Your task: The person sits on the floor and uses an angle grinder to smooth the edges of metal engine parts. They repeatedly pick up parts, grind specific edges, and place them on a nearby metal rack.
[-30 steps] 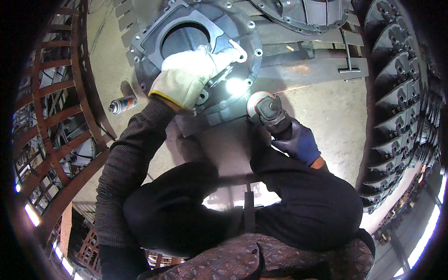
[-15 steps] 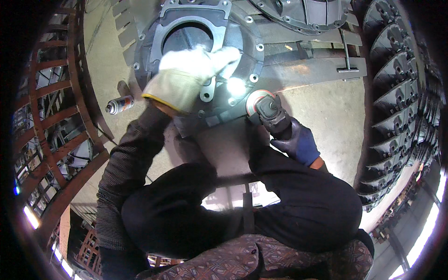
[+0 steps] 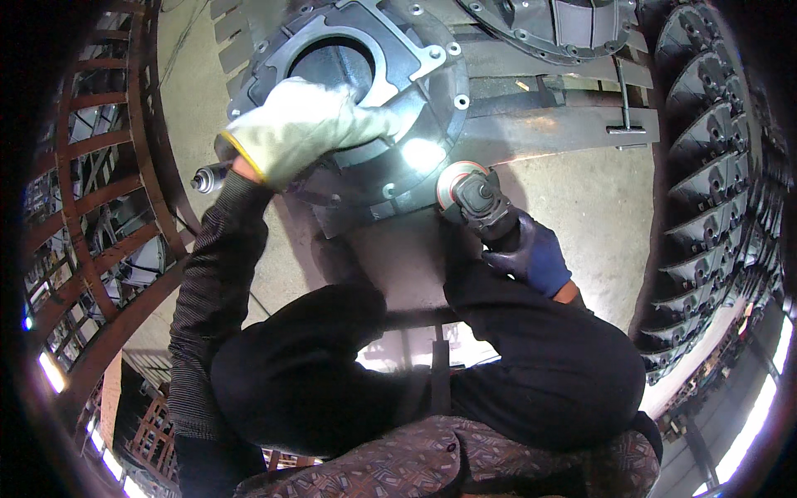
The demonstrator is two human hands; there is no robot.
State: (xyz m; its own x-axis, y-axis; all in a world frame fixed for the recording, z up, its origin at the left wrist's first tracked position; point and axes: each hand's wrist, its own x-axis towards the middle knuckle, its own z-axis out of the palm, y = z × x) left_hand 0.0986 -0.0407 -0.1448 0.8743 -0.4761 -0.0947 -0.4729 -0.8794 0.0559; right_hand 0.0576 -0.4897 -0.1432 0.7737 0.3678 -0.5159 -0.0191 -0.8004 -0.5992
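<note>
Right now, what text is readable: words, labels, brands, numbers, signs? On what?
None readable.
Spray can: label too small and partly hidden.
Angle grinder: no lettering I can make out.
Round metal housing: no lettering I can make out.

Pale yellow-hemmed left glove (image 3: 307,129), blue-black right glove (image 3: 535,256), black trousers (image 3: 544,353)

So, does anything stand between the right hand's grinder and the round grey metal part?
Nothing visible stands between the angle grinder in the right hand and the near right edge of the round grey metal part. Farther left, the gloved left hand covers some of that part.
</note>
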